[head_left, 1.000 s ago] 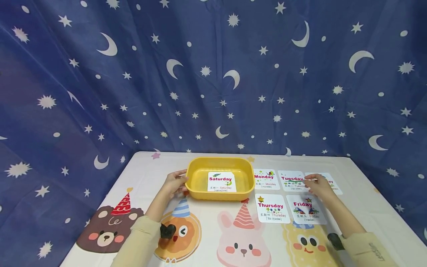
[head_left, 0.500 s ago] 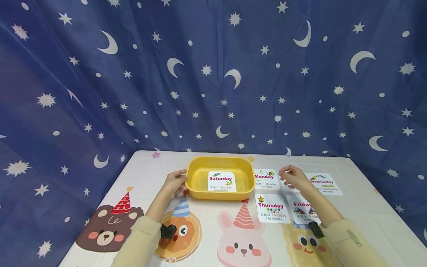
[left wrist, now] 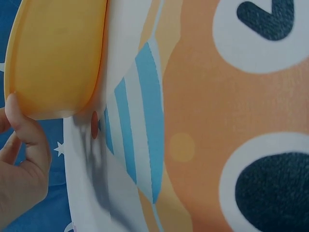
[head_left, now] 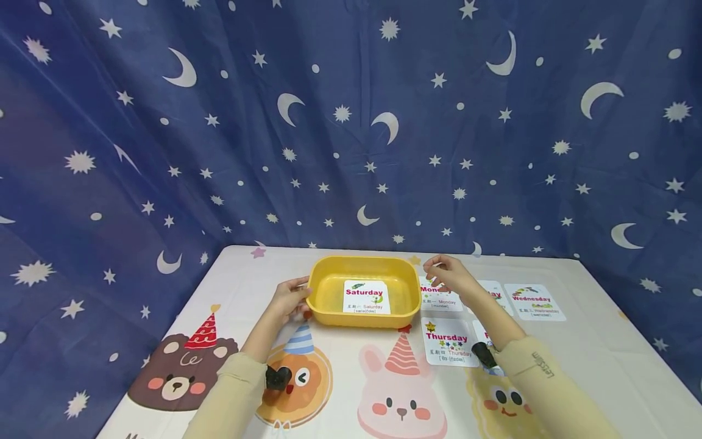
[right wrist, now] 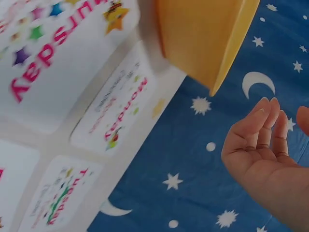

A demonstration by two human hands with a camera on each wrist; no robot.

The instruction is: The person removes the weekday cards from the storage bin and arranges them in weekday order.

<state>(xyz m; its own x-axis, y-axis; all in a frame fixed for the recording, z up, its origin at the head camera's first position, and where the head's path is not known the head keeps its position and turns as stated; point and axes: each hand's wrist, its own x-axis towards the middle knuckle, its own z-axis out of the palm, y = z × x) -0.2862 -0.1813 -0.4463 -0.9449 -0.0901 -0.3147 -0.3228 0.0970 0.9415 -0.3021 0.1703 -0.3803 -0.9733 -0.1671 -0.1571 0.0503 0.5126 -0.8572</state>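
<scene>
A yellow plastic basin (head_left: 326, 294) stands on the table with a Saturday card (head_left: 366, 297) lying flat inside. At its left end my left hand (head_left: 286, 300) pinches the wall; in the left wrist view the thumb (left wrist: 21, 118) presses the outer corner. My right hand (head_left: 452, 277) hovers over the Monday card (head_left: 442, 300), near the basin's right end. Its fingers are loosely bent and hold nothing, as the right wrist view shows. Right of Monday lie a partly covered Tuesday card (head_left: 493, 291) and a Wednesday card (head_left: 534, 302). In front are a Thursday card (head_left: 450, 341) and a mostly hidden Friday card (head_left: 481, 332).
A pale tablecloth (head_left: 340, 372) with printed cartoon animals covers the table. Behind the table's back edge hangs a dark blue curtain (head_left: 329, 134) with moons and stars. The right forearm crosses above the right-hand cards.
My right hand has moved left from the Tuesday and Wednesday cards, past Tuesday, to above Monday beside the basin. The left hand stays at the basin's left end.
</scene>
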